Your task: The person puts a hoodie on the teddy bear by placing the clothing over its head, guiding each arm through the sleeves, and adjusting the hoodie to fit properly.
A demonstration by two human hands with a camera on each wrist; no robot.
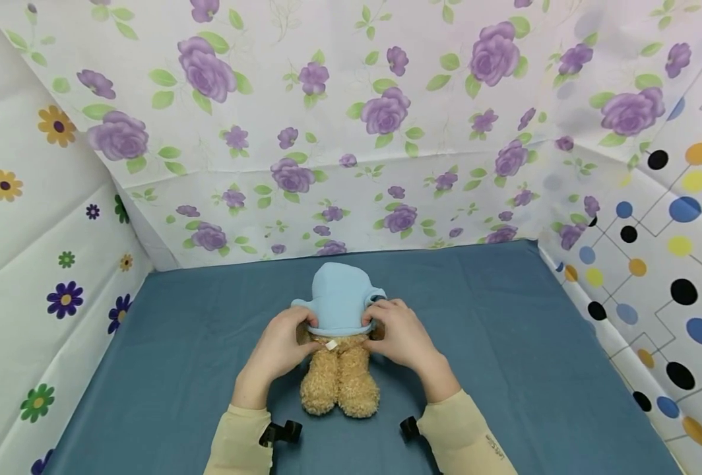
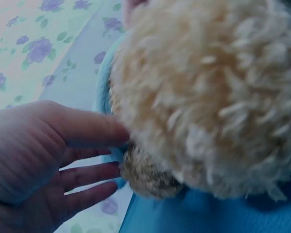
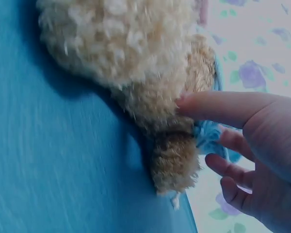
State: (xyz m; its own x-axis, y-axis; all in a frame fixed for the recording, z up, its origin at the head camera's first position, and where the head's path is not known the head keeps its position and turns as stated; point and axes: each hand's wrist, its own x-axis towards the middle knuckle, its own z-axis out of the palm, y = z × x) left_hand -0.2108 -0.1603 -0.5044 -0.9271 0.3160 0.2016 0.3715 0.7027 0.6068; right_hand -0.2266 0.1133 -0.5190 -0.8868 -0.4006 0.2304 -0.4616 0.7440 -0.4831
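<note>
See a curly-furred tan plush toy [image 1: 340,389] just below the centre of the head view, lying on a blue-grey cloth [image 1: 179,369] with both legs toward the bottom edge. Covered over its upper part by a light-blue short-sleeved toy shirt [image 1: 340,297], with a small white tag [image 1: 331,345] just below the hem. Held at the hem's left corner by the left hand [image 1: 281,340] — with index finger curled over the fabric, thumb against the fur, lower fingers apart. Held the same way at the right corner by the right hand [image 1: 403,335] (with its other fingers loosely bent at the lower right of the right wrist view). Clad at the forearms in cream sleeves [image 1: 241,439], at the bottom of the frame. Backed across the top by a purple-rose sheet [image 1: 327,148] — flanked at left by a daisy-print sheet [image 1: 6,264], at right by a dotted sheet [image 1: 654,264].
</note>
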